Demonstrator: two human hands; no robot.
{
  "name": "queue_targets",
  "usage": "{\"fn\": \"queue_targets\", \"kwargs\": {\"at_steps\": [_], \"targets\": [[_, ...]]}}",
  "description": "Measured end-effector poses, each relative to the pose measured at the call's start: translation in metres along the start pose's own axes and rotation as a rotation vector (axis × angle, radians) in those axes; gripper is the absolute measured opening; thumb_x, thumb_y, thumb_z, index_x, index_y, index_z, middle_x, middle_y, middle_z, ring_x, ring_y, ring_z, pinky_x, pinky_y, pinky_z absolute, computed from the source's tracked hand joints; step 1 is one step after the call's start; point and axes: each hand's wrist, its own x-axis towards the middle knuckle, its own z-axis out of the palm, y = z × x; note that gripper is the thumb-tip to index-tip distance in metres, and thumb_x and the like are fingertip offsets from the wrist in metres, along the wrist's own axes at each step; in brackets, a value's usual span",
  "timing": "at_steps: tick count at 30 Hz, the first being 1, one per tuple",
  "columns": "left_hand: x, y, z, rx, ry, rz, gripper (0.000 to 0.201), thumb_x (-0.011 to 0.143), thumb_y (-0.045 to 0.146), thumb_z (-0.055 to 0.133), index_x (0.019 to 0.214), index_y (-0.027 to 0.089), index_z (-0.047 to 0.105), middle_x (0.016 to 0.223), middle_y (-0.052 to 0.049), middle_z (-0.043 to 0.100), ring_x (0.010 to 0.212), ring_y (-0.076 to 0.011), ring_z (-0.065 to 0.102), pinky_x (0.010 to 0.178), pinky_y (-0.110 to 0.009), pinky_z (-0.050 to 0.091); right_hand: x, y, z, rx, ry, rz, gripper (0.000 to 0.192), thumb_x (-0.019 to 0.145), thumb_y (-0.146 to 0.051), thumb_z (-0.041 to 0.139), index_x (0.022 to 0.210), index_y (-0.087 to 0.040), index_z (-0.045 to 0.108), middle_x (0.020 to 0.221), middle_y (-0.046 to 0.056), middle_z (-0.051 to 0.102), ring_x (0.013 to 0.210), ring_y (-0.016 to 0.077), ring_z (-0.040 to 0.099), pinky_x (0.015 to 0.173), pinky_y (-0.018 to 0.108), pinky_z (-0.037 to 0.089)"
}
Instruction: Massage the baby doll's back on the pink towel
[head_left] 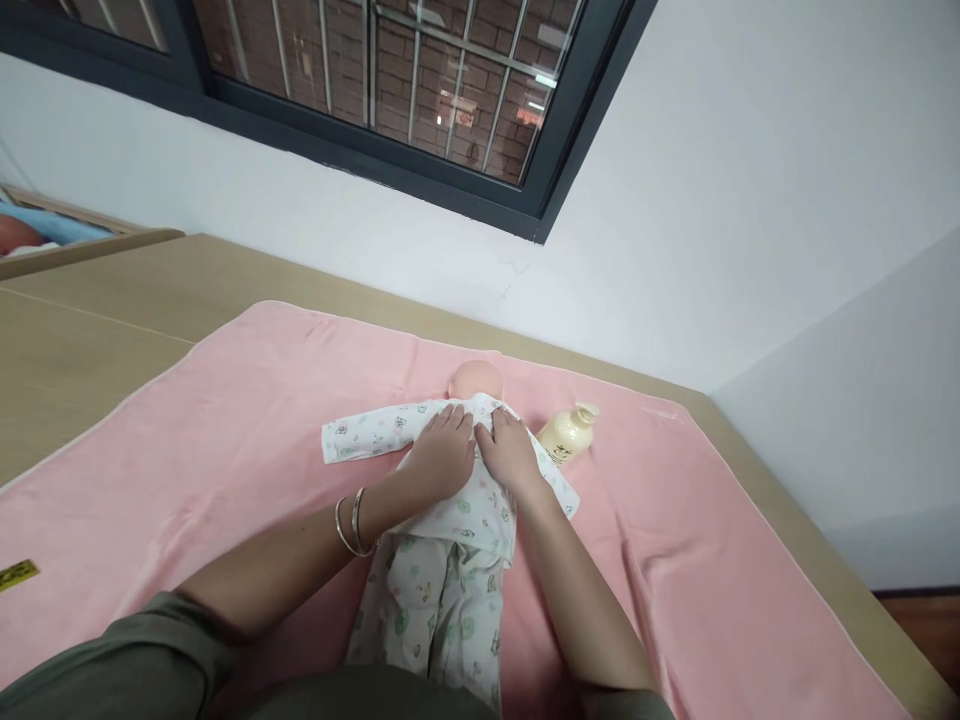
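Observation:
What looks like a baby doll lies on a pink blanket, its smooth bald head (477, 379) pointing away from me. It wears a white patterned top (472, 515) with both sleeves spread outward and matching white patterned trousers (420, 590). My left hand (444, 455) rests on the upper left of the top, fingers stretched forward and lying flat. Beside it, my right hand (510, 450) lies on the upper right near the collar, its thumb apart from the fingers. The palms of both hands are hidden. Close to the right sleeve is a pale yellow pump bottle (568, 436).
The pink blanket (247, 420) covers much of a wooden surface (135, 290). A white wall (450, 260) and dark-framed window (532, 205) stand behind it. At the left edge lies a yellow and black label (18, 574). A wooden-edged compartment (90, 240) with blue cloth is at far left.

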Motion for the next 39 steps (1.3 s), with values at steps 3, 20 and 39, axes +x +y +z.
{"fn": "queue_targets", "kwargs": {"at_steps": [3,20,39], "targets": [[0.013,-0.015,-0.003,-0.05,-0.04,0.0,0.041,0.099,0.022,0.036,0.129,0.009,0.06,0.141,-0.019,0.061,0.136,-0.0294,0.052,0.116,-0.047,0.038,-0.008,-0.01,-0.003,-0.104,0.019,0.003,0.046,0.106,-0.035,0.035,0.132,-0.006,0.059,0.141,0.023,0.059,0.136,0.0314,0.05,0.116,0.045,0.029],[-0.008,0.021,-0.004,0.071,0.07,-0.028,0.05,0.099,0.026,0.039,0.14,0.001,0.051,0.148,-0.023,0.054,0.141,-0.0363,0.045,0.118,-0.052,0.033,0.004,0.006,-0.008,0.025,-0.041,0.04,0.035,0.103,-0.031,0.035,0.116,-0.016,0.064,0.119,0.014,0.071,0.12,0.028,0.059,0.111,0.044,0.03],[0.018,-0.02,-0.005,-0.009,-0.039,-0.008,0.036,0.099,0.026,0.037,0.118,0.013,0.064,0.131,-0.018,0.065,0.127,-0.0331,0.055,0.11,-0.053,0.041,-0.007,-0.013,0.001,-0.093,0.041,0.022,0.042,0.104,-0.034,0.036,0.121,-0.009,0.065,0.134,0.022,0.063,0.131,0.0335,0.052,0.111,0.045,0.032]]}}
